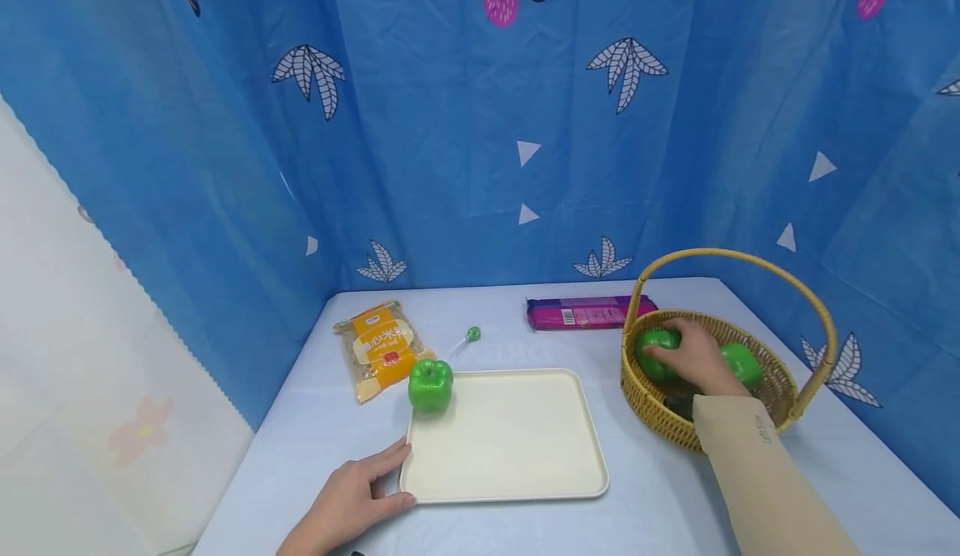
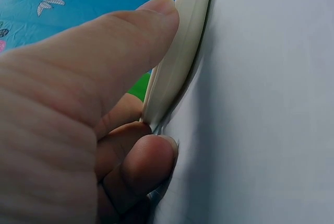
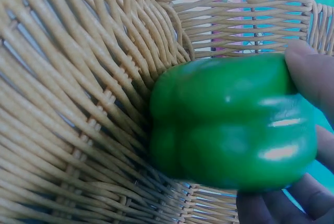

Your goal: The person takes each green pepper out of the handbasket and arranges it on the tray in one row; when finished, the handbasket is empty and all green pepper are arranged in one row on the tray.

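My right hand (image 1: 699, 358) reaches into the wicker basket (image 1: 647, 406). Its thumb and fingers grip a green bell pepper (image 3: 232, 122), which leans against the woven wall in the right wrist view. Another green, rounded item (image 1: 742, 364) lies in the basket to the right of that hand, partly hidden by it. At the near left corner of the cream tray (image 1: 510, 439), my left hand (image 1: 351, 489) touches the rim with thumb and extended fingers. In the left wrist view the thumb (image 2: 151, 31) lies against the tray's edge. A green bell pepper (image 1: 431, 385) sits at the tray's far left corner.
A yellow-labelled food bag (image 1: 381, 348) lies behind the tray at left. Near it is a small green-headed lollipop-like item (image 1: 472, 334). A purple packet (image 1: 577, 313) lies at the back, left of the tall basket handle (image 1: 780, 268). Blue curtain (image 1: 480, 164) hangs behind.
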### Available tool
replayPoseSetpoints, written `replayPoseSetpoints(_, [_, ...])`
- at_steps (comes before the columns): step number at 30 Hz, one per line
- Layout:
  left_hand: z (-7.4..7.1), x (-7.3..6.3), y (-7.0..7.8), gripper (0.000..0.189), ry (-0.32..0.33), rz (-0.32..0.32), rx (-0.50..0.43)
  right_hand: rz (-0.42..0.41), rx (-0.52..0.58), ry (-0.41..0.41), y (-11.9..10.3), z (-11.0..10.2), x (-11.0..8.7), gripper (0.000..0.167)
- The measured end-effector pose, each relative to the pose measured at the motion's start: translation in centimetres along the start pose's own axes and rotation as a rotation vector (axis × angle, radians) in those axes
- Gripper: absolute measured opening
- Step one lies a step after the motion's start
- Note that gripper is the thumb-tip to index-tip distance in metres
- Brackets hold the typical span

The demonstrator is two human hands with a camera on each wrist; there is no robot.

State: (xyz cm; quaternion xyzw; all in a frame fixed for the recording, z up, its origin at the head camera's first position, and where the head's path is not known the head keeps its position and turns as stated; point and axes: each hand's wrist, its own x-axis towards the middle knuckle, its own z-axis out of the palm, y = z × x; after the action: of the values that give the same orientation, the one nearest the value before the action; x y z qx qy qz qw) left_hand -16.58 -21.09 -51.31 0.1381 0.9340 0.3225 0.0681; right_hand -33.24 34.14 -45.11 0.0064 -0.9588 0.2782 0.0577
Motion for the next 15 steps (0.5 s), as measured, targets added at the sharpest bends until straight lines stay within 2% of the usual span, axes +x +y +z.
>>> replayPoseSetpoints(6, [-0.07,-0.01,0.06,0.081,0.003,0.001,-0.001,0.000,0.033,0.043,0.08,0.06,0.05,0.073])
replayPoseSetpoints(12, [-0.04,-0.04,0.07,0.082,0.002,0.000,-0.008,0.048,0.049,0.028,-0.01,0.12,-0.05,0.081])
replayPoseSetpoints(15, [-0.01,-0.04,0.08,0.082,0.002,-0.003,-0.010,0.060,0.045,0.021,-0.09,0.03,-0.20,0.079])
